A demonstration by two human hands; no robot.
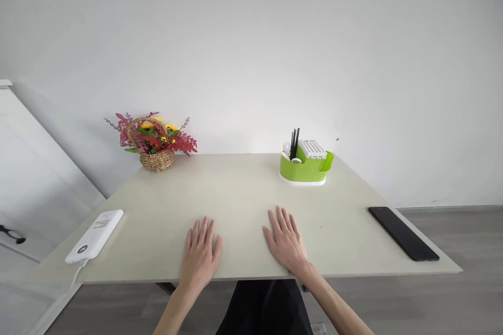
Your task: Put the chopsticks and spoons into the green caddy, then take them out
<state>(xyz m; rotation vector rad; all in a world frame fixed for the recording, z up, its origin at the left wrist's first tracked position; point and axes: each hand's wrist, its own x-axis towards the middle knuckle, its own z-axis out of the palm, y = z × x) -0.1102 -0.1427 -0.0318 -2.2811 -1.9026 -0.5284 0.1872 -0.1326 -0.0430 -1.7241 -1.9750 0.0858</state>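
My left hand (199, 254) lies palm down on the pale table (239, 188) near its front edge, fingers stretched out, holding nothing. To its right my right hand (286, 242) also rests flat with its fingers spread, and nothing is in it. Beyond the right hand, apart from it, stands a green and white utensil holder (302, 169). Black chopsticks (294, 144) and a white spoon (286, 147) stick up from its left side. A white slotted rack forms part of its top.
A wicker basket (157, 160) of artificial flowers stands at the back left. A white power bank (95, 235) with a cable (74, 278) lies at the left edge, a black phone (403, 233) at the right. Behind the table is a wall (251, 52); a white cabinet (35, 167) stands left.
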